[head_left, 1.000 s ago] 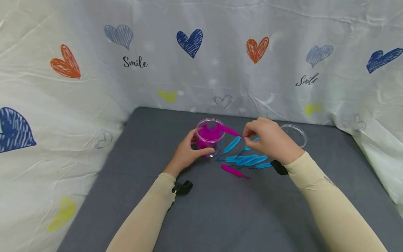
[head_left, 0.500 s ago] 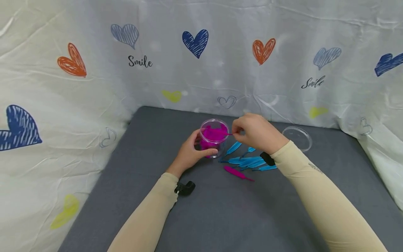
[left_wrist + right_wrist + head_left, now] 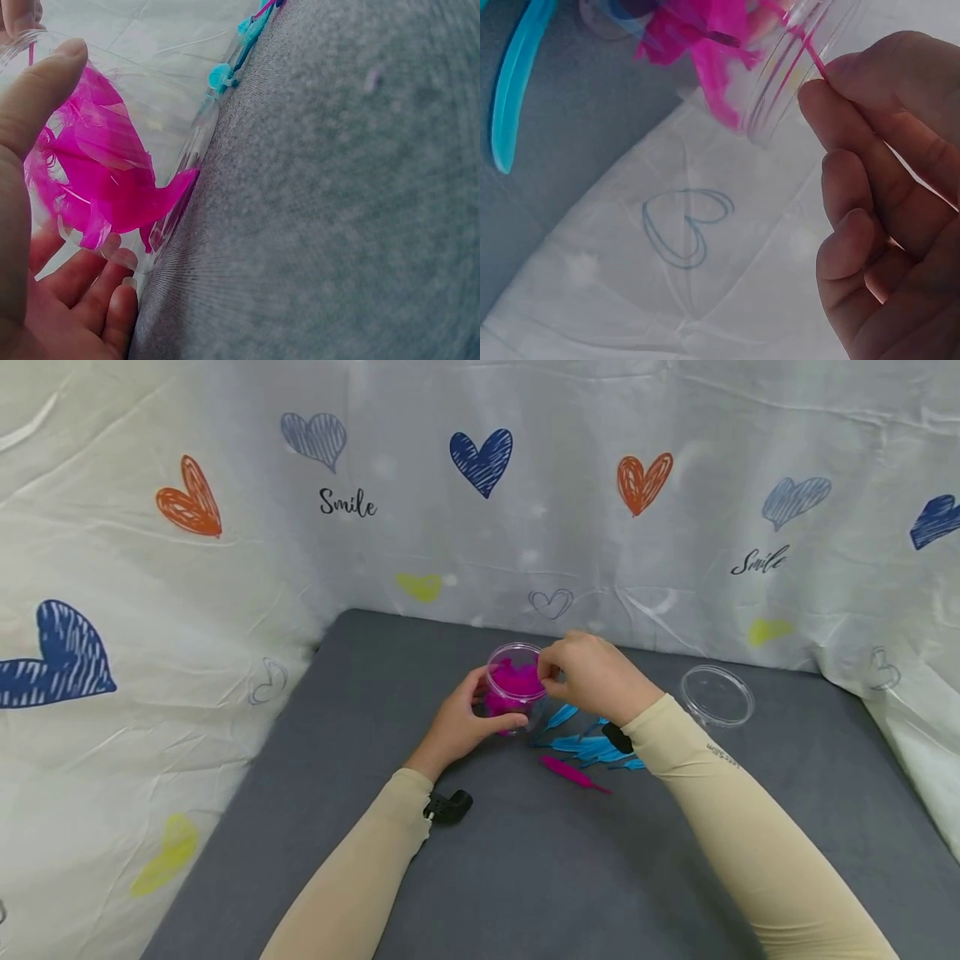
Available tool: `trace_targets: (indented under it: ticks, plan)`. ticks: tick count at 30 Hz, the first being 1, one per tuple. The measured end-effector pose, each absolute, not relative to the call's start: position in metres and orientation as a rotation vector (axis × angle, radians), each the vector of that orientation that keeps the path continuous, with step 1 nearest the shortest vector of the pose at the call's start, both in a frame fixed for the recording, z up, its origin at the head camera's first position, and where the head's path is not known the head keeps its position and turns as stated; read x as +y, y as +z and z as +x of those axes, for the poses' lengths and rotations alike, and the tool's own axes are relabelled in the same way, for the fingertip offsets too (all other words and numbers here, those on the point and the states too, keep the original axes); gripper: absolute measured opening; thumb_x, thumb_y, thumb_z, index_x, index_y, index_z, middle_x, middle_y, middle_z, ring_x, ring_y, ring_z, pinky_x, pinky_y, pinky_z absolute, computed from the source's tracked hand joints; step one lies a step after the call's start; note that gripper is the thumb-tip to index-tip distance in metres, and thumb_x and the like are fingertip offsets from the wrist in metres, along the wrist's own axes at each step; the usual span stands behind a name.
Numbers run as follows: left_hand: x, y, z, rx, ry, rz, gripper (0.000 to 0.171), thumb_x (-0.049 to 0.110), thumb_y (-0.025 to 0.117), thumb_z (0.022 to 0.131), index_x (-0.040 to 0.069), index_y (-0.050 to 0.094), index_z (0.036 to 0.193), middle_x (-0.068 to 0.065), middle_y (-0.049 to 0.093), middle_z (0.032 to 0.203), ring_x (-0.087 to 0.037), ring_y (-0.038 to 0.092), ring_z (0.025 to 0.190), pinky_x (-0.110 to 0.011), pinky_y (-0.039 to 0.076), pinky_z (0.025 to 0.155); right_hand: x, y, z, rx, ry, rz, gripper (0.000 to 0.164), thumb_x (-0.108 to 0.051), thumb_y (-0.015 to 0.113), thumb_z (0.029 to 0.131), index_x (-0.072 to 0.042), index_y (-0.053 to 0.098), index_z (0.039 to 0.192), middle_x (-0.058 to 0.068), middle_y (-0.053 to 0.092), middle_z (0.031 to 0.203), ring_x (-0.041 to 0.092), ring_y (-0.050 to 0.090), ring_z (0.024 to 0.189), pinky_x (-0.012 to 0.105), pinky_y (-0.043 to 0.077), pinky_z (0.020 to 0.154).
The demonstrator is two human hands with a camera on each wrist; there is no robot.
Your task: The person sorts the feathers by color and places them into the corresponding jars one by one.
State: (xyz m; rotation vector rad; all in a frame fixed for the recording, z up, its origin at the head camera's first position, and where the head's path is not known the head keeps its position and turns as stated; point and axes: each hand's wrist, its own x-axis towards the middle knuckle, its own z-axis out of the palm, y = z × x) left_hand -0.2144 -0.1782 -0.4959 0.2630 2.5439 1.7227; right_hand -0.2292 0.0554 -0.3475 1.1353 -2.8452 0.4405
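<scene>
My left hand (image 3: pixel 459 720) grips a clear plastic jar (image 3: pixel 536 713), thumb on the near side and fingers round the far side. Pink feathers (image 3: pixel 112 165) fill much of the jar, seen through its wall in the left wrist view. At the jar's mouth, my right hand (image 3: pixel 592 672) pinches the thin quill of a pink feather (image 3: pixel 814 54) between thumb and forefinger. That feather's vane points down inside the jar. A single pink feather (image 3: pixel 570 772) lies on the table, in front of a loose group of blue feathers (image 3: pixel 588 748), partly hidden by my right hand and wrist.
A clear round lid (image 3: pixel 750 703) lies at the back right of the grey cloth-covered table (image 3: pixel 487 885). Behind and to the left hangs a white curtain (image 3: pixel 562 543) printed with hearts, meeting the table's back edge.
My right hand has moved left to the jar, taking the pinched pink feather from over the rim down inside. My left hand keeps holding the jar. The head view has shifted slightly.
</scene>
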Motion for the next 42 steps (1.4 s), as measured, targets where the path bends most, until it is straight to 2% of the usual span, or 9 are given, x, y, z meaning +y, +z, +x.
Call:
trace_targets:
  ticks: [11,20,30,42]
  plan:
    - [-0.176,-0.496,-0.214,2.571,1.695,0.270,0.093,0.058,0.088,0.085,0.027,0.044,0.161,0.001,0.059,0.150,-0.026,0.055,0.140,-0.052,0.049,0.120,0.071,-0.350,-0.223,-2.828,0.549,1.013,0.007,-0.013,0.075,0.099,-0.013,0.082,0.099,-0.001,0.075,0.096,0.023,0.064,0.093,0.037,0.058,0.083]
    - [-0.175,-0.496,-0.218,2.590,1.689,0.296,0.094,0.058,0.089,0.084,0.028,0.043,0.161,0.001,0.059,0.149,-0.026,0.055,0.139,-0.053,0.049,0.120,0.102,-0.364,-0.205,-2.867,0.577,0.916,0.007,-0.012,0.076,0.098,-0.016,0.082,0.096,-0.002,0.075,0.094,0.022,0.064,0.095,0.037,0.058,0.084]
    - [-0.177,-0.497,-0.216,2.590,1.668,0.276,0.094,0.058,0.089,0.084,0.031,0.042,0.161,0.002,0.059,0.148,-0.026,0.054,0.138,-0.054,0.053,0.115,0.132,-0.416,-0.174,-2.959,0.615,0.860,0.009,-0.010,0.079,0.094,-0.017,0.082,0.091,-0.007,0.073,0.088,0.020,0.067,0.089,0.035,0.058,0.080]
    - [-0.175,-0.496,-0.217,2.600,1.660,0.268,0.097,0.059,0.090,0.083,0.028,0.042,0.161,0.001,0.059,0.148,-0.027,0.054,0.139,-0.055,0.053,0.116,0.151,-0.445,-0.147,-3.081,0.657,0.765,0.011,-0.024,0.089,0.089,-0.023,0.078,0.090,-0.012,0.068,0.082,0.013,0.063,0.084,0.032,0.055,0.075]
